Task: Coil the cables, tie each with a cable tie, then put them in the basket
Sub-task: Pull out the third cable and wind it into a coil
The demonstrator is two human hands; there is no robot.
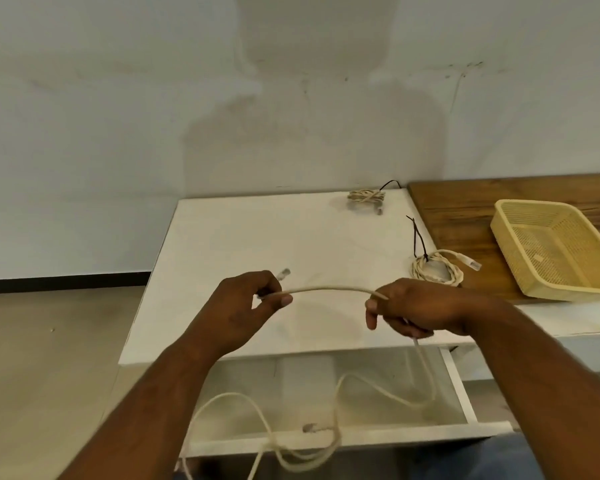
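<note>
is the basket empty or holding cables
Holds no cables: the yellow basket shows its mesh floor; the near coil and far coil lie outside it.

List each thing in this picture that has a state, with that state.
loose cable: uncoiled, held between both hands
left hand: pinches the loose cable
right hand: grips the loose cable
far coil: coiled, tied
near coil: coiled, tied
basket: holds no cable
drawer: open
</note>
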